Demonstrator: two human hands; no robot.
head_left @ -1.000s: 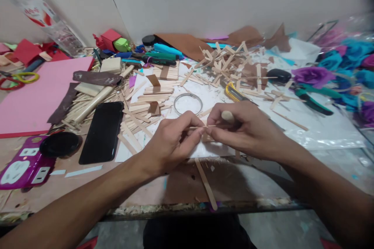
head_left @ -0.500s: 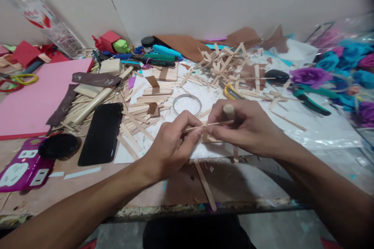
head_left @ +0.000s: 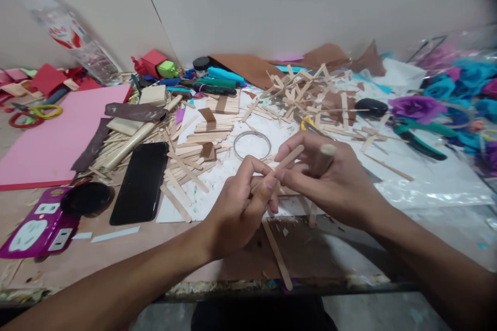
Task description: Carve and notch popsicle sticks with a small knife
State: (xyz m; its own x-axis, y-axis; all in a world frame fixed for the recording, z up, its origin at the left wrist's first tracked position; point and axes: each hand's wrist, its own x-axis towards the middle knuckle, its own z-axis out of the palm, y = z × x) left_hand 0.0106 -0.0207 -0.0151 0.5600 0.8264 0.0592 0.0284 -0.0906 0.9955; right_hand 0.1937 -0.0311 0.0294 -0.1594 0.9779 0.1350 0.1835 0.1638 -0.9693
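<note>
A flat wooden craft stick (head_left: pixel 291 158) slants up to the right between my two hands above the table. My left hand (head_left: pixel 236 207) is closed, pinching the stick near its lower part with thumb and fingers. My right hand (head_left: pixel 337 181) is also closed, its fingertips on or against the stick beside my left thumb. A thick, pale round rod (head_left: pixel 324 158), perhaps a wooden handle, sticks up from the curl of my right hand; its lower end is hidden. Under the hands lies a white sheet (head_left: pixel 217 186), and a metal ring (head_left: pixel 252 133) rests just beyond them.
Craft sticks lie loose at left (head_left: pixel 209 137) and in a tangled pile (head_left: pixel 303 88) behind. A black phone (head_left: pixel 140 183), a purple power strip (head_left: pixel 39 222) and a round black lid (head_left: pixel 87 198) are left. Green-handled pliers (head_left: pixel 421 140) and paper flowers (head_left: pixel 417 107) are right.
The craft stick has turned, so its broad face and raised right end now show. My right hand has shifted slightly right with the rod. The whole view has moved a little.
</note>
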